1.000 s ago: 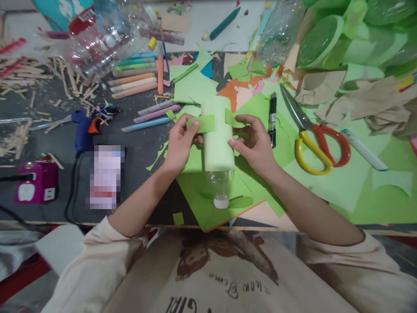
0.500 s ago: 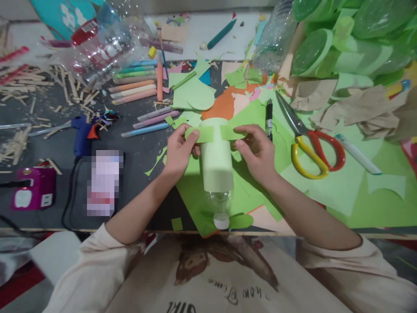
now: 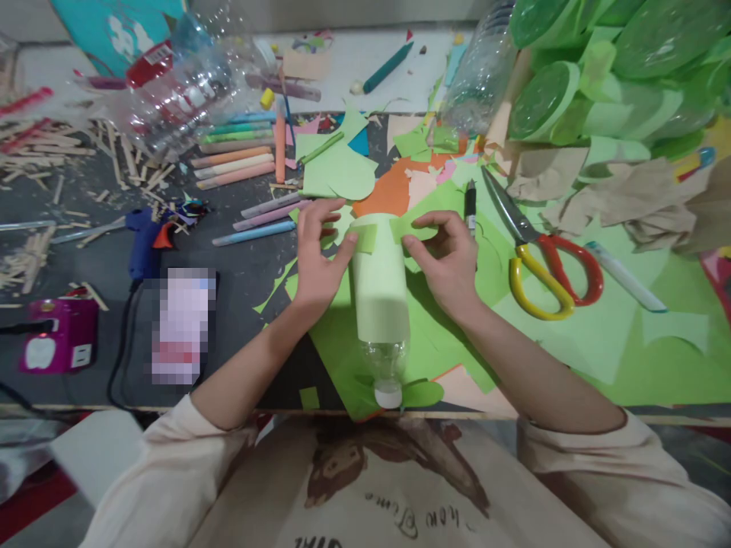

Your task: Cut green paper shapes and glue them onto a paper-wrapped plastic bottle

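Observation:
A clear plastic bottle (image 3: 384, 356) wrapped in pale green paper (image 3: 381, 297) lies with its white cap (image 3: 388, 396) towards me. Two brighter green paper strips cross its far end, a left strip (image 3: 366, 237) and a right strip (image 3: 401, 227). My left hand (image 3: 320, 262) is open beside the bottle, its fingers apart and its thumb touching the wrapped side by the left strip. On the other side, my right hand (image 3: 448, 259) pinches the end of the right strip between thumb and forefinger. Its other fingers are curled.
Scissors (image 3: 542, 262), a black pen (image 3: 470, 204) and green sheets (image 3: 594, 327) lie to the right. Green-papered bottles (image 3: 622, 110) are piled at the far right. Leftward are chalk-like sticks (image 3: 234, 164), a blue glue gun (image 3: 142, 240), a phone (image 3: 183, 323) and a purple box (image 3: 60, 335).
My left fingers have let go of the left strip and spread apart; that strip now lies folded against the bottle. My right hand has moved slightly closer to the bottle.

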A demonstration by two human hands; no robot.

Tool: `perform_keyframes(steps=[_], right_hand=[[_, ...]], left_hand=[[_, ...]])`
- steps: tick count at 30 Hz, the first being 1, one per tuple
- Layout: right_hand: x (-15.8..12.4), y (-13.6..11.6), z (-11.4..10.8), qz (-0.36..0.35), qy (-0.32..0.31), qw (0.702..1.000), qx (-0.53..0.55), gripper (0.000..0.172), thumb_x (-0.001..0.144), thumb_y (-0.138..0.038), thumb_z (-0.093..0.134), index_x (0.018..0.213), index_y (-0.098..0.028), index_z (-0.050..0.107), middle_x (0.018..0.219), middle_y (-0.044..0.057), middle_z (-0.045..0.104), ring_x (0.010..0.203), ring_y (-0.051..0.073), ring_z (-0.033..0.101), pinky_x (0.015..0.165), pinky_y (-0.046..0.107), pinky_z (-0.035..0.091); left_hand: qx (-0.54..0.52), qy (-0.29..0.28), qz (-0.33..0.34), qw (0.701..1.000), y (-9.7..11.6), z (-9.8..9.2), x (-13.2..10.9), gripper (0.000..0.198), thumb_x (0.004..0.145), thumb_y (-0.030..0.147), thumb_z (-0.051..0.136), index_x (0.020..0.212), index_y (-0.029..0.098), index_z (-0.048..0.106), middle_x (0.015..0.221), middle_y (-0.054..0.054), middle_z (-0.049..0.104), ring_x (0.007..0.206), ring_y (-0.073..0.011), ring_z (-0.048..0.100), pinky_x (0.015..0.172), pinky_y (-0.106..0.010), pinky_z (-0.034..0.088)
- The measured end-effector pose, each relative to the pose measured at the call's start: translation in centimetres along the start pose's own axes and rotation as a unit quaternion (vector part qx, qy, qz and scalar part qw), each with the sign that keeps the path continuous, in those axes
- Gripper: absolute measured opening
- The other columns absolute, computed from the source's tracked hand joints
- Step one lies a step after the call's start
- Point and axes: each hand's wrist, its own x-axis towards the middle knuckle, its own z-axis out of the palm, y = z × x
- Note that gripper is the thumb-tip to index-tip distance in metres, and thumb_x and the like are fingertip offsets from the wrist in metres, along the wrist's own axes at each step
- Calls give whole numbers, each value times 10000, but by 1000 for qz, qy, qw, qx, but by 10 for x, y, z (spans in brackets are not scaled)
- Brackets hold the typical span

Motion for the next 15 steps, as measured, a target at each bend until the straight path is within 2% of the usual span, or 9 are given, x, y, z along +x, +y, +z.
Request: perform_keyframes(steps=[2, 4, 8, 10, 13, 15], right_hand=[[2, 4, -4, -5, 8, 1000, -28, 153, 808, -358, 698, 870, -269, 591, 893, -1, 643, 693, 157, 569, 643, 324, 523], [5, 9, -9, -13, -3, 997, -75, 86, 801, -282, 659, 827, -265, 579, 832, -4, 615, 692, 171, 551, 670, 350, 507], [9, 20, -16, -52, -40, 976, -206, 88, 727, -177, 594, 732, -259, 563, 776, 23, 547, 822, 250, 547, 827, 475, 487], [9, 21, -17, -73, -38, 964, -253, 89, 723, -176, 590, 753, -258, 572, 894, 59, 556, 957, 300, 540, 922, 557, 456], [3, 11, -20, -119, -24, 954, -273, 110, 767, -195, 605, 830, -266, 549, 1186, 92, 557, 1212, 356, 467, 1049, 616, 382], [-5, -1, -21, -157, -36, 952, -259, 93, 839, -217, 587, 884, -279, 535, 1262, 87, 564, 1252, 348, 471, 1066, 603, 382]], left_hand=[[48, -37, 47, 997, 3, -3, 0, 311, 905, 547, 607, 1017, 277, 710, 1229, -73, 629, 1164, -238, 594, 953, -373, 520], [86, -74, 77, 991, 6, -7, -2, 314, 953, 496, 533, 975, 275, 755, 1233, -73, 657, 1180, -250, 602, 982, -405, 514], [137, -87, 115, 980, 9, -13, -7, 319, 964, 422, 504, 1068, 275, 767, 1212, -80, 702, 1147, -247, 638, 984, -405, 523], [155, -81, 139, 975, 10, -15, -9, 297, 950, 394, 529, 1087, 275, 764, 1185, -81, 717, 1119, -244, 653, 979, -401, 531], [158, -72, 171, 970, 9, -17, -10, 266, 937, 350, 558, 1086, 275, 766, 1134, -78, 723, 1054, -227, 668, 944, -376, 548], [157, -67, 176, 969, 8, -17, -9, 256, 932, 343, 571, 1076, 271, 770, 1113, -79, 716, 1030, -220, 665, 916, -359, 555]])
